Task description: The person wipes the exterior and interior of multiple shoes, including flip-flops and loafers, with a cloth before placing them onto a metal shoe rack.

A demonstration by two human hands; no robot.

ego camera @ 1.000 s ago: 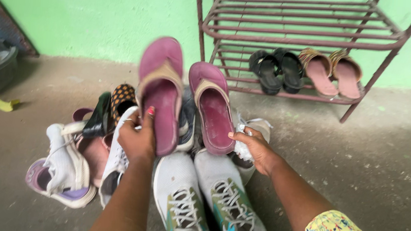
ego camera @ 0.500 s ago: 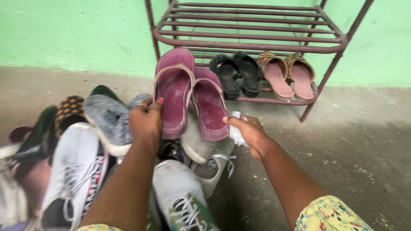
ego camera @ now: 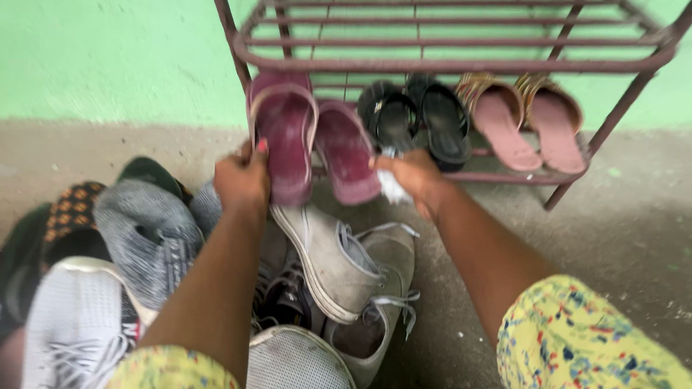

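My left hand (ego camera: 243,180) grips the heel of a maroon slipper (ego camera: 283,135), holding it against the bottom shelf of a brown metal shoe rack (ego camera: 449,62). My right hand (ego camera: 414,175) holds the heel of the matching maroon slipper (ego camera: 343,148) together with a crumpled white cloth (ego camera: 392,188). Both slippers point toe-first into the left end of the low shelf. Beside them on that shelf lie a pair of black sandals (ego camera: 419,119) and a pair of pink slippers (ego camera: 523,122).
A heap of shoes lies on the concrete floor below my arms: grey canvas sneakers (ego camera: 340,261), a grey knit shoe (ego camera: 147,231), white trainers (ego camera: 76,325), a dotted dark shoe (ego camera: 69,216). A green wall (ego camera: 86,21) stands behind the rack. Bare floor stretches to the right.
Both hands have carried the maroon slippers forward from above the shoe pile to the rack's bottom shelf. The view has moved closer to the rack.
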